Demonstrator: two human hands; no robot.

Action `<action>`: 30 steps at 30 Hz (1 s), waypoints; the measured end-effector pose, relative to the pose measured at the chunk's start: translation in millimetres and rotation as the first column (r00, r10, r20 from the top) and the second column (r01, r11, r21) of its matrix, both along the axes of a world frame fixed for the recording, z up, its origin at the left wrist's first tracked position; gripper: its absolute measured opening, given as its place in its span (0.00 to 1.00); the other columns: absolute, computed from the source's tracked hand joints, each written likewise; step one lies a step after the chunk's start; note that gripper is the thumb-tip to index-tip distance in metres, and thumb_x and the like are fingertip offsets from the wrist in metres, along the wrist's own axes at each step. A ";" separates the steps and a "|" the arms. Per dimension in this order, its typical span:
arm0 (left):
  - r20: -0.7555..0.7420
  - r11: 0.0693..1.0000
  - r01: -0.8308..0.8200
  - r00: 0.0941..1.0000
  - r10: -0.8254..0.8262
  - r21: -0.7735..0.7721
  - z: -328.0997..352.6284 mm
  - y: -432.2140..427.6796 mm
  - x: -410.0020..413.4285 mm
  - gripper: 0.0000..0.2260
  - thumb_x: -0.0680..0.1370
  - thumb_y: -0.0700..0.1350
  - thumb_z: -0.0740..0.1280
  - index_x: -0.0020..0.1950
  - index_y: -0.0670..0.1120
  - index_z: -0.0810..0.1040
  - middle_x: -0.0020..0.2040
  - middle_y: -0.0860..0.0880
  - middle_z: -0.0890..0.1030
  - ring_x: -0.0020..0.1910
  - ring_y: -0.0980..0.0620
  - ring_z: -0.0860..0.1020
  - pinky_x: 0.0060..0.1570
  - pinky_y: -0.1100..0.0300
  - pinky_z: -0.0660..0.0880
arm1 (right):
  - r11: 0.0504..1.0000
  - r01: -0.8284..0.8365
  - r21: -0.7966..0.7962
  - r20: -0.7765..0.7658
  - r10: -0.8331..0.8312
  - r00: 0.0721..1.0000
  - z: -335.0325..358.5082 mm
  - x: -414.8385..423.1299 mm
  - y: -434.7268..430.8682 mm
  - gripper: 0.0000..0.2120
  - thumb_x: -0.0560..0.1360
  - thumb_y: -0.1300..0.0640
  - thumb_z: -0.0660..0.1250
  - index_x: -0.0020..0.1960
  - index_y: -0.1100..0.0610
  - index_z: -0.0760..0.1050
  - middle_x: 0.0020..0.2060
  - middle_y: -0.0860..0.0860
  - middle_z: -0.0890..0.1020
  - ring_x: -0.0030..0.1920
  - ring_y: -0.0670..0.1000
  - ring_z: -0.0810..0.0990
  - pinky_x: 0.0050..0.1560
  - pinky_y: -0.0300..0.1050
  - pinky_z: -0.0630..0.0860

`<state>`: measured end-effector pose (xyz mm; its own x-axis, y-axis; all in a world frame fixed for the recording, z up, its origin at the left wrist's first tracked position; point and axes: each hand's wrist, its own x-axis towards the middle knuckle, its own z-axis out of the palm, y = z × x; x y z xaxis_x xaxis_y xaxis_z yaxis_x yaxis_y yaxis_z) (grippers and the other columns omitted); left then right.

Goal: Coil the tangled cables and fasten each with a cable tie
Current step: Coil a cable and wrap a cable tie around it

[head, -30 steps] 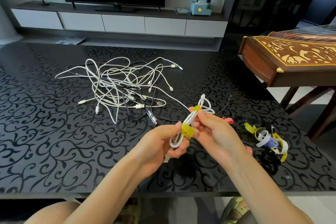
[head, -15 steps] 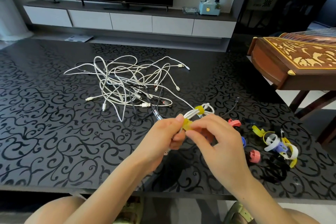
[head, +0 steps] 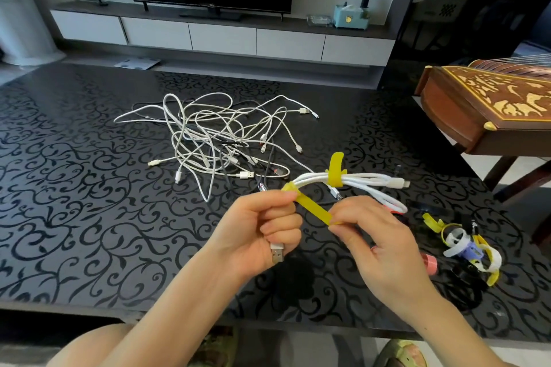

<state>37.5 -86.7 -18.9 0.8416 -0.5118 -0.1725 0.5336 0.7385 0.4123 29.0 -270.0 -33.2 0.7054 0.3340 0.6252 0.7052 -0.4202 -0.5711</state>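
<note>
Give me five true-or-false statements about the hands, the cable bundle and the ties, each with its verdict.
1. The right hand pinches the free end of a yellow strap. True.
2. A yellow tie wraps the white cable bundle. True.
3. Nobody holds the white cable bundle. False: the left hand grips it near one end.
4. Every cable is coiled. False: a cable tangle lies loose on the table.
5. Both hands are open. False: each has its fingers closed on something, and the spare ties lie untouched beside the right hand.
</note>
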 end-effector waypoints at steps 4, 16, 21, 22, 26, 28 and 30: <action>0.177 0.881 -0.224 0.971 0.163 0.417 2.4 -8.4 0.1 0.15 0.68 0.30 0.68 0.31 0.45 0.65 0.21 0.53 0.59 0.17 0.59 0.56 0.18 0.68 0.53 | 0.992 -0.007 0.127 -0.168 0.028 0.985 6.1 -5.2 3.0 0.04 0.74 0.55 0.62 0.42 0.50 0.74 0.41 0.45 0.78 0.38 0.48 0.77 0.39 0.42 0.75; 0.673 0.351 -0.656 0.734 0.092 0.668 -4.8 -12.8 -5.5 0.07 0.77 0.44 0.67 0.41 0.43 0.78 0.28 0.43 0.75 0.24 0.54 0.66 0.24 0.62 0.63 | 0.992 -0.056 0.114 -0.141 0.072 0.987 4.3 -7.3 3.9 0.04 0.74 0.58 0.63 0.41 0.55 0.75 0.40 0.46 0.77 0.39 0.48 0.78 0.41 0.39 0.75; 0.546 0.377 -0.539 0.832 0.099 0.753 -12.9 -18.7 -0.8 0.14 0.79 0.45 0.64 0.36 0.42 0.70 0.23 0.48 0.67 0.22 0.55 0.63 0.22 0.65 0.61 | 0.987 0.021 -0.160 0.200 0.011 0.980 -4.2 -6.7 11.6 0.08 0.76 0.63 0.63 0.39 0.64 0.76 0.37 0.53 0.78 0.40 0.53 0.76 0.42 0.45 0.72; 0.493 0.422 -0.486 0.864 0.101 0.765 -15.8 -19.1 1.5 0.14 0.79 0.44 0.64 0.35 0.43 0.69 0.24 0.49 0.65 0.22 0.55 0.62 0.21 0.65 0.59 | 0.984 0.038 -0.173 0.235 0.004 0.972 -4.4 -6.1 12.3 0.08 0.75 0.64 0.63 0.39 0.64 0.77 0.36 0.54 0.78 0.39 0.54 0.76 0.42 0.45 0.72; 0.445 0.451 -0.381 0.895 -0.040 0.807 -24.8 -20.0 5.4 0.12 0.79 0.41 0.64 0.36 0.44 0.69 0.24 0.53 0.65 0.24 0.56 0.62 0.24 0.64 0.58 | 0.985 0.049 -0.164 0.293 0.001 0.956 3.4 0.7 8.9 0.06 0.76 0.63 0.64 0.41 0.63 0.77 0.37 0.52 0.78 0.40 0.52 0.75 0.45 0.40 0.73; 0.499 0.392 -0.412 0.854 -0.148 0.822 -28.0 -22.0 2.0 0.09 0.80 0.40 0.63 0.39 0.42 0.71 0.24 0.56 0.67 0.24 0.56 0.63 0.26 0.63 0.60 | 0.988 0.051 -0.144 0.264 -0.012 0.965 9.2 4.6 5.8 0.07 0.77 0.61 0.63 0.43 0.62 0.78 0.39 0.51 0.78 0.41 0.50 0.76 0.45 0.41 0.73; 0.535 0.383 -0.424 0.805 -0.256 0.821 -28.0 -24.5 -4.4 0.07 0.81 0.40 0.61 0.44 0.39 0.71 0.25 0.57 0.68 0.26 0.57 0.64 0.29 0.61 0.61 | 0.989 0.074 -0.131 0.223 -0.043 0.974 13.4 9.0 2.2 0.10 0.77 0.58 0.63 0.41 0.63 0.79 0.38 0.51 0.80 0.41 0.50 0.77 0.44 0.44 0.74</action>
